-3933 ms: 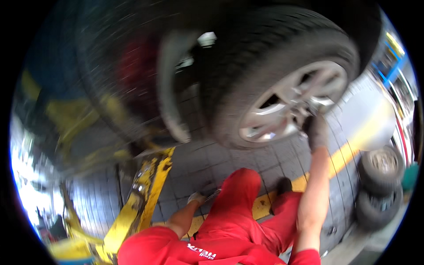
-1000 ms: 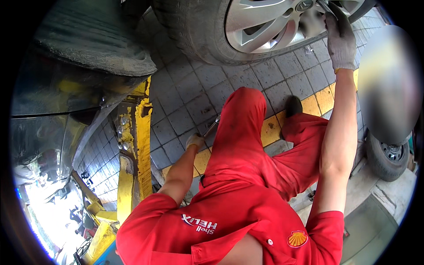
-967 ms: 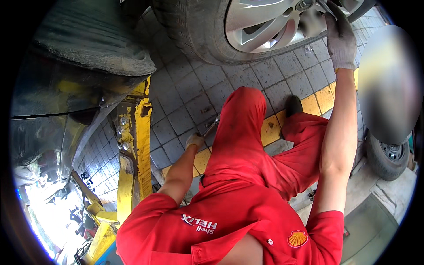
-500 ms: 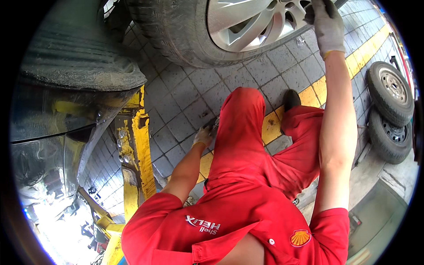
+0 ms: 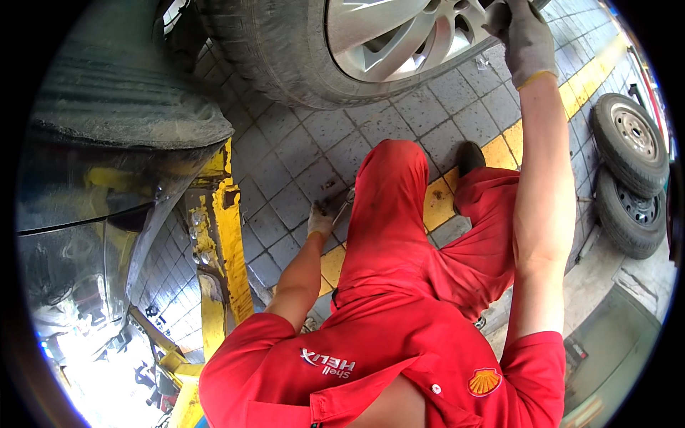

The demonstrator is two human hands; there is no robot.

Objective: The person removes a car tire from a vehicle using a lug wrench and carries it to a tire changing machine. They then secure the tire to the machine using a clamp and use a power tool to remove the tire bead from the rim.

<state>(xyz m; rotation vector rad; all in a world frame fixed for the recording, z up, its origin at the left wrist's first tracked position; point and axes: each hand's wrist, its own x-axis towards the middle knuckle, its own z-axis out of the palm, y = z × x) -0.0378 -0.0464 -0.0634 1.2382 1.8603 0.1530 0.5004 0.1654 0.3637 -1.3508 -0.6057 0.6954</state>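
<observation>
A car wheel [image 5: 389,50] with a silver alloy rim hangs at the top. My right hand [image 5: 522,39], in a grey glove, reaches up to the rim near its hub, fingers curled; what they hold, if anything, is hidden. Down by my left knee, my left hand [image 5: 320,220], in a light glove with darkened fingers, is low over the tiled floor, fingers bent. A long metal tool [image 5: 345,205] lies alongside it, partly behind the knee; I cannot make out whether the hand grips it or something small.
A dark, dusty car body [image 5: 85,185] fills the left, above a chipped yellow lift arm [image 5: 227,235]. Two stacked spare wheels [image 5: 621,121] stand at the right beside the yellow floor stripe [image 5: 585,89]. I kneel on grey tiles [image 5: 285,150].
Since about a second ago the wheel has shifted left in view. My right hand has shifted slightly left and up; my left hand has moved a little along the floor beside the metal tool.
</observation>
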